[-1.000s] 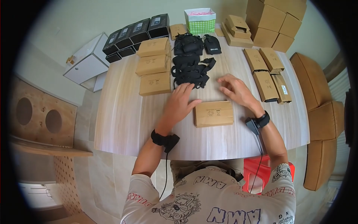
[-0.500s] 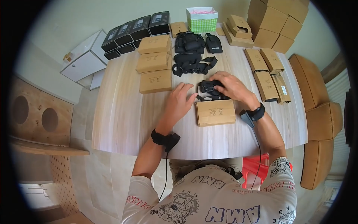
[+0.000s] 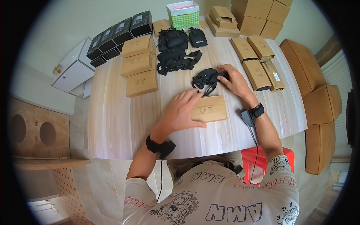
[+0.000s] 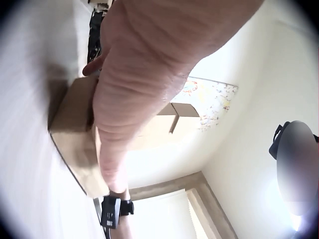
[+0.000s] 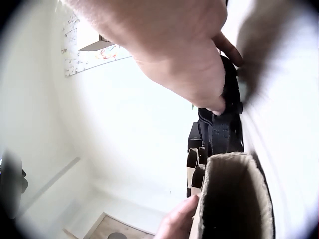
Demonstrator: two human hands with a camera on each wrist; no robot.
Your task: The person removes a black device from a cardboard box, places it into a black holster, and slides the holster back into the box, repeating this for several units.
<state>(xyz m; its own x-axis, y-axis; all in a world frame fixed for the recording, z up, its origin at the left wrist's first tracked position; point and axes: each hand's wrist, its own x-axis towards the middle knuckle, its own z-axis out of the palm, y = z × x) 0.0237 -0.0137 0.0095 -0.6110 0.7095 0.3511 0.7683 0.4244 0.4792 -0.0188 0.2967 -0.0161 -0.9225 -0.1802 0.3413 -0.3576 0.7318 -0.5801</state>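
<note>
My right hand (image 3: 237, 81) pinches the right end of a black strap bundle (image 3: 204, 77) with thumb and fingers, beyond a small cardboard box (image 3: 210, 110). In the right wrist view, the bundle shows as black webbing (image 5: 227, 132) with stitching. My left hand (image 3: 180, 114) spreads over the left end of that box, its fingers at the far edge and its thumb along the near edge. The box lies flat on the table with printed symbols on top. From the right wrist, one box end (image 5: 237, 194) shows open, its inside dark.
More black straps (image 3: 176, 62) and a black pouch (image 3: 197, 37) lie farther back. Cardboard boxes (image 3: 140, 83) line the left, others (image 3: 257, 75) the right. Black boxes (image 3: 122, 32), a green checked basket (image 3: 183, 18) and large cartons (image 3: 258, 17) stand at the back.
My right hand has taken the strap bundle from the row of straps and brought it nearer, behind the box. My left hand has come down onto the box's left end.
</note>
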